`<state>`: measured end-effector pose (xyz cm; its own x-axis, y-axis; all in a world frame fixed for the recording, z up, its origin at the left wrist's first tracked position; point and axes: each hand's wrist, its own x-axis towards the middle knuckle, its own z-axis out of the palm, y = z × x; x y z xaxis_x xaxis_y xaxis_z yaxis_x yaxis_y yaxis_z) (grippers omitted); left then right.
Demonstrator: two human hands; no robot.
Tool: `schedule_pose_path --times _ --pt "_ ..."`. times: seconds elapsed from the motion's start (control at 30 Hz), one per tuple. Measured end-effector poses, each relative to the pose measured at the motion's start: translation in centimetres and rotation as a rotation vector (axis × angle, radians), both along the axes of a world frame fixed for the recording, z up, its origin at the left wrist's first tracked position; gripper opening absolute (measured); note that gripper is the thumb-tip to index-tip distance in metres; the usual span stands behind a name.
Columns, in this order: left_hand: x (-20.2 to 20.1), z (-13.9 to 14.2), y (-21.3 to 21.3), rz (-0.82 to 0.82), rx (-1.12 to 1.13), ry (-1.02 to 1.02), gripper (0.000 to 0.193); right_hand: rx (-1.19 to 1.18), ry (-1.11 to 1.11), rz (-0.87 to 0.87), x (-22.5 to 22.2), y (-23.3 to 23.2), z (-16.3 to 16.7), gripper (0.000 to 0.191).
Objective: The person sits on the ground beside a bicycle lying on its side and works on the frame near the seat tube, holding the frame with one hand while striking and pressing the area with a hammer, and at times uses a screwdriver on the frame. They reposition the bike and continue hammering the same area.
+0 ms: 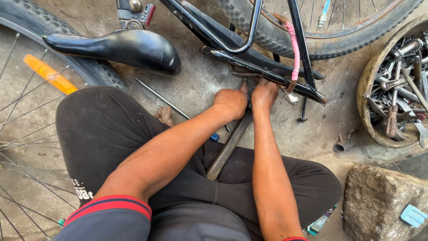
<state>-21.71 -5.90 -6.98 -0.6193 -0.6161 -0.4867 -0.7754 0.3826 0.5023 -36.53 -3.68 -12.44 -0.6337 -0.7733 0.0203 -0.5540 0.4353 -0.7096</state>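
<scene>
My left hand [230, 102] and my right hand [264, 94] are side by side, both pressed against the underside of a black bicycle frame tube [263, 71] low near the concrete floor. A long grey metal bar [228, 147] runs from my lap up to between the two hands; its top end is hidden by them. Both hands are curled around something at the tube, but the fingers are hidden and I cannot tell exactly what each one grips. A black saddle [120, 47] sits above my left knee.
A round basin [372, 111] full of wrenches and metal parts stands at the right. A rough stone block [383, 201] lies at the bottom right. A spoked wheel with an orange reflector [50, 73] fills the left. A thin rod [162, 98] lies on the floor.
</scene>
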Motion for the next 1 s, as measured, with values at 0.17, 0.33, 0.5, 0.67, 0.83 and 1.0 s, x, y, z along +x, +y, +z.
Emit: schedule_pose_path --times 0.17,0.33,0.5,0.67,0.83,1.0 --pt "1.0 1.0 0.5 0.127 -0.156 0.115 0.044 -0.033 0.076 0.102 -0.4 0.3 0.6 0.032" --pt "2.4 2.2 1.8 0.265 -0.263 0.169 0.041 -0.068 -0.301 0.078 2.1 2.1 2.7 0.023" --pt "3.4 3.2 2.2 0.291 -0.242 0.127 0.06 -0.008 -0.208 0.229 5.1 3.1 6.6 0.028" --pt "3.8 3.4 1.8 0.037 -0.079 -0.005 0.089 0.127 0.144 0.314 3.5 7.4 11.1 0.048" --pt "2.3 3.1 0.6 -0.022 0.096 -0.109 0.102 0.51 -0.325 0.309 4.6 12.6 7.8 0.056" --pt "0.4 3.2 0.8 0.026 0.08 -0.163 0.111 0.357 -1.01 -0.142 5.9 12.0 3.7 0.028"
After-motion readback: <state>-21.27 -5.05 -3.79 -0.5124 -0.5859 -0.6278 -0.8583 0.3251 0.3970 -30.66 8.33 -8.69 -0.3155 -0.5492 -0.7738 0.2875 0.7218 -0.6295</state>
